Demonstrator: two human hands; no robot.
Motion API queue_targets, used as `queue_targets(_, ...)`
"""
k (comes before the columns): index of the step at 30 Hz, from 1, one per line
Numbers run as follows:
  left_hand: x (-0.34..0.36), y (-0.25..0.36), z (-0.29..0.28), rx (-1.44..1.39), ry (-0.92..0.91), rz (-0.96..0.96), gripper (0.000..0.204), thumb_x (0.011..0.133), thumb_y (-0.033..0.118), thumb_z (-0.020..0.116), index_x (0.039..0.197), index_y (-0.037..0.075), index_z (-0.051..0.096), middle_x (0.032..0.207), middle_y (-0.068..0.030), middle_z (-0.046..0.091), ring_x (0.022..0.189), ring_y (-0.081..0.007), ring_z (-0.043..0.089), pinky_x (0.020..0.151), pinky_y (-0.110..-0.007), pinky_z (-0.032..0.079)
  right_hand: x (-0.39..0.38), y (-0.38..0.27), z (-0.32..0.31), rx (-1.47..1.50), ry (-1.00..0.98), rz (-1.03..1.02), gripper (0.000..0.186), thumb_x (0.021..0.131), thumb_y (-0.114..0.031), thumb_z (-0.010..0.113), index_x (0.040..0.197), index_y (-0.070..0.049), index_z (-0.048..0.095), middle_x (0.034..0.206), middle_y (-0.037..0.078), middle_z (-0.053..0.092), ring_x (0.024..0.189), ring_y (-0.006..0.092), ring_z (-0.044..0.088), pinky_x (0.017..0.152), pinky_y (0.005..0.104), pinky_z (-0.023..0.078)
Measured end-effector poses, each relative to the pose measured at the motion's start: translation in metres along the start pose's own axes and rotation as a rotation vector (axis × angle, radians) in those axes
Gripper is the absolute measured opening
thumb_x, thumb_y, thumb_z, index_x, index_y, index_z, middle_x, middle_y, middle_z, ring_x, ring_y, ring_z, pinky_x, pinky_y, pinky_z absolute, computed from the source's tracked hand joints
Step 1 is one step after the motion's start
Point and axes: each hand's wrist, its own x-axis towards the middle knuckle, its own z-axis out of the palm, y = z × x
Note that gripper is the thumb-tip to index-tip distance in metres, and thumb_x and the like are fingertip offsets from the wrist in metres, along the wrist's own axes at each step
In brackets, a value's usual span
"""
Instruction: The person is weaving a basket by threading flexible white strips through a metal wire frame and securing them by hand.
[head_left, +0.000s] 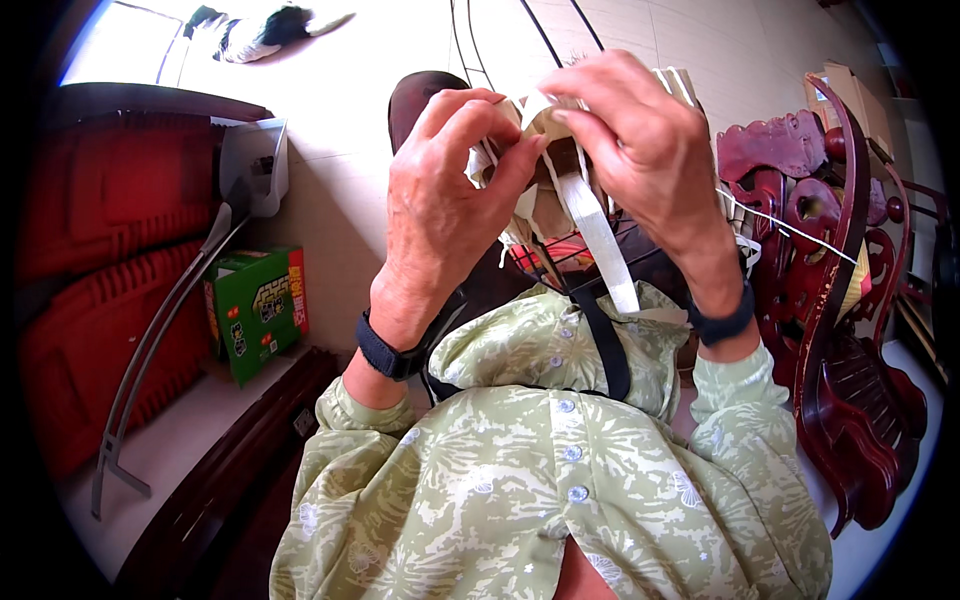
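Both hands are raised in front of me, close together over a cream cloth piece (545,210) with a pale strip (600,240) hanging from it toward my lap. My left hand (450,170) pinches the cloth's upper edge between thumb and fingers. Opposite it, my right hand (640,130) grips a folded pale bit of the same cloth, thumb against fingertips. The fingertips nearly meet. Part of the cloth is hidden behind my fingers, so its full shape does not show. Behind my right hand, more cream cloth (676,82) stands in folds.
A black wire rack (560,255) is beyond my lap. On the left are red cushions (120,200), a grey bin (262,165) and a green box (258,310). A carved dark-red wooden chair (850,260) stands right. A black-and-white cat (258,35) lies on the floor.
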Motion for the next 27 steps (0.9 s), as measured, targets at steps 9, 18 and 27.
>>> queue_targets(9, 0.0, -0.004, 0.003, -0.066, -0.001, -0.001, 0.009, 0.08, 0.003, 0.075, 0.081, 0.001, 0.066, 0.099, -0.0128, 0.067, 0.079, -0.0219, 0.067, 0.071, -0.032, 0.053, -0.06, -0.054, -0.035, 0.073, -0.24, 0.559, 0.034, 0.079, -0.033, 0.082, 0.08, -0.006, 0.06, 0.077, 0.005, 0.057, 0.063, 0.0236, 0.06, 0.057, 0.0377, 0.047)
queue_targets(18, 0.001, 0.002, 0.003, -0.035, -0.007, -0.025, 0.01, 0.08, 0.001, 0.073, 0.08, 0.0, 0.064, 0.099, -0.013, 0.067, 0.081, -0.0215, 0.066, 0.069, -0.033, 0.052, -0.06, -0.046, -0.03, 0.2, -0.172, 0.646, 0.024, 0.082, -0.022, 0.079, 0.078, -0.006, 0.062, 0.075, 0.005, 0.06, 0.06, 0.0196, 0.061, 0.056, 0.0341, 0.048)
queue_targets(27, 0.0, -0.003, 0.001, -0.032, -0.015, 0.012, 0.011, 0.08, 0.002, 0.074, 0.079, 0.001, 0.063, 0.101, -0.0131, 0.068, 0.091, -0.0234, 0.067, 0.071, -0.033, 0.052, -0.068, -0.037, -0.05, 0.228, -0.262, 0.622, 0.02, 0.087, -0.01, 0.071, 0.077, -0.002, 0.056, 0.07, 0.008, 0.057, 0.057, 0.0235, 0.058, 0.053, 0.0365, 0.043)
